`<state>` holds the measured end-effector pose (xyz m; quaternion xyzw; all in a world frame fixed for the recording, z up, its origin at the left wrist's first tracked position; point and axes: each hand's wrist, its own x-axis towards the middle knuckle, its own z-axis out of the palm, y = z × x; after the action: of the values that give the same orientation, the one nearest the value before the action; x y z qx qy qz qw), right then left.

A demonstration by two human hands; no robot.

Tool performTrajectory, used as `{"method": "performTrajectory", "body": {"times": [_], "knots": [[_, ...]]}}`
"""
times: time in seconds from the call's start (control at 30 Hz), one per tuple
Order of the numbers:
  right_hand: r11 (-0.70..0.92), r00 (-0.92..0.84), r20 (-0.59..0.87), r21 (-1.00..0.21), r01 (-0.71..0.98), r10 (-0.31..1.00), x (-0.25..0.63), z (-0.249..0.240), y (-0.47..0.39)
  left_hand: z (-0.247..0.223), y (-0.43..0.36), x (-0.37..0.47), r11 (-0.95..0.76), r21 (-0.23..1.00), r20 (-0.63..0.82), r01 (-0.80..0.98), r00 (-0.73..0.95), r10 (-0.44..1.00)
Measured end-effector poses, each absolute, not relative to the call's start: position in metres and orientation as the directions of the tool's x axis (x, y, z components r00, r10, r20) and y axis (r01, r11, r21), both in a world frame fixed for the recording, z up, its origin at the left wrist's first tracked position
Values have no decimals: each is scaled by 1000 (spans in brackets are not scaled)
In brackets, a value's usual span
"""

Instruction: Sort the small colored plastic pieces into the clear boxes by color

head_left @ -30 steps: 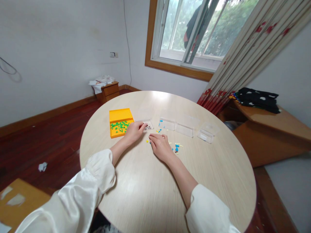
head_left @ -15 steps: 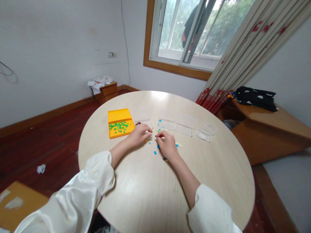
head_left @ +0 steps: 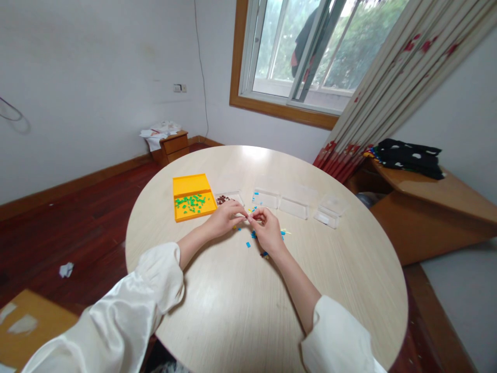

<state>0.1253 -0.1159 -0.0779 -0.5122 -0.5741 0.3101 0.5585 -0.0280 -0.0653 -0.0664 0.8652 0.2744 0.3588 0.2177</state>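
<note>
My left hand (head_left: 226,218) and my right hand (head_left: 266,229) meet fingertip to fingertip over the middle of the table. Both are closed in a pinch at a tiny dark piece (head_left: 247,217), mostly hidden by the fingers. Small blue pieces (head_left: 248,245) and a few yellow ones lie around and under my hands. Left of them stands an open yellow box (head_left: 213,206) with several green pieces (head_left: 191,203) in it. Dark brown pieces (head_left: 222,199) sit in a clear tray just behind my left hand.
Clear trays stand behind and right of my hands: one with blue pieces (head_left: 265,206), another (head_left: 294,208) beside it, and a small open clear box (head_left: 326,218) farther right. The round table (head_left: 217,311) has its left edge near the yellow box.
My left hand has moved right, and its fingertips now meet those of my right hand. More of the brown pieces in the clear tray shows.
</note>
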Motion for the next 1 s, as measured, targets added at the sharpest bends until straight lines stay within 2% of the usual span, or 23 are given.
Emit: {"method": "performTrajectory", "body": {"times": [0.1, 0.2, 0.33, 0.43, 0.53, 0.67, 0.83, 1.0], "knots": [[250, 153, 293, -935, 252, 944, 126, -77, -117, -64, -66, -28, -735, 592, 492, 329, 575, 654], [226, 150, 290, -913, 340, 945, 128, -75, -118, -63, -64, -29, -673, 628, 485, 391, 479, 731], [213, 116, 322, -816, 537, 940, 133, -71, -122, -64, -56, -35, -516, 663, 457, 543, 253, 853], [192, 79, 328, -712, 676, 941, 138, -68, -124, -65, -49, -40, -437, 629, 450, 643, 157, 879], [174, 22, 296, -618, 766, 955, 143, -64, -127, -65, -45, -45, -403, 545, 457, 735, 143, 878], [146, -55, 179, -546, 825, 982, 153, -53, -134, -62, -45, -45, -373, 464, 434, 803, 161, 887], [176, -175, 52, -528, 831, 983, 164, -43, -141, -58, -50, -42, -376, 492, 417, 785, 167, 893], [183, -195, 34, -536, 824, 980, 164, -46, -140, -57, -53, -40, -397, 501, 403, 769, 198, 893]]}}
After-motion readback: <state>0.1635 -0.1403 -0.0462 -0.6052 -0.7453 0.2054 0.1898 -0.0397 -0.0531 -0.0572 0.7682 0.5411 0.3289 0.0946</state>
